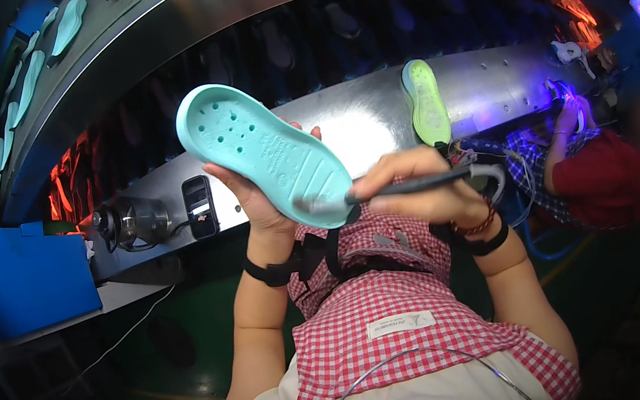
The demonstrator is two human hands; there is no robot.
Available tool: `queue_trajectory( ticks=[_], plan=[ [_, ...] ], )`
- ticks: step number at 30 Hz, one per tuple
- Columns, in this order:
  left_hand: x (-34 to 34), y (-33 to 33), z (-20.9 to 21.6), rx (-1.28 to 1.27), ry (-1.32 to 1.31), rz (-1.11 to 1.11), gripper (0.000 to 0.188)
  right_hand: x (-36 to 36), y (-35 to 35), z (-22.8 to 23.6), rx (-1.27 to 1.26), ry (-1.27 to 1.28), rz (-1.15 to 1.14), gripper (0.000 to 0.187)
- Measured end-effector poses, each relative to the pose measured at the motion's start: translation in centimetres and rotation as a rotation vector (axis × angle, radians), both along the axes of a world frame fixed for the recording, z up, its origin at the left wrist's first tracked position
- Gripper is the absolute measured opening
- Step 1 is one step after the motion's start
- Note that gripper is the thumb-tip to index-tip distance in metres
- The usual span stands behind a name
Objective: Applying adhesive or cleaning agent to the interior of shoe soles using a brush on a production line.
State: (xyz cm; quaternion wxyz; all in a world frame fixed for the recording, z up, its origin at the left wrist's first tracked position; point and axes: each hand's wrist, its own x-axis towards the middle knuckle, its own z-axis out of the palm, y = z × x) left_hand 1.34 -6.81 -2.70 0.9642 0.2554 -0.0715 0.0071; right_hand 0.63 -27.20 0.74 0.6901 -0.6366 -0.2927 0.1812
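A turquoise shoe sole (264,152) with small round holes and ridged lines lies tilted in my left hand (257,206). My fingers wrap its edge from beneath, with fingertips showing at its far side. My right hand (426,189) is closed around a brush (436,180) with a dark handle, and a grey hose curves away from the handle's end. The brush's tip is blurred and lies over the near end of the sole. Beyond my right hand, a yellow-green sole (427,103) rests on the metal bench (364,108).
To the left stand a glass jug (139,222), a black phone-like object (199,205) and a blue box (30,277). Turquoise soles (30,87) line a belt at upper left. Red-glowing openings (71,190) flank the dark line behind the bench. A co-worker (599,177) works at right.
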Motion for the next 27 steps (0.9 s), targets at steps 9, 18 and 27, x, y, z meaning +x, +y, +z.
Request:
queue_trajectory(
  ticks=[9, 18, 27],
  plan=[
    [0.1, -0.1, 1.4, 0.055, 0.065, 0.017, 0.082, 0.1, -1.1, -0.1, 0.007, 0.034, -0.032, 0.02],
    [-0.7, -0.5, 4.4, 0.171, 0.187, 0.006, 0.072, -0.4, 0.6, -2.1, 0.534, 0.579, 0.012, 0.018],
    [-2.0, -1.9, 2.4, -0.04, 0.167, -0.071, 0.059, -1.6, 0.9, -0.2, 0.27, 0.158, -0.069, 0.018]
  ],
)
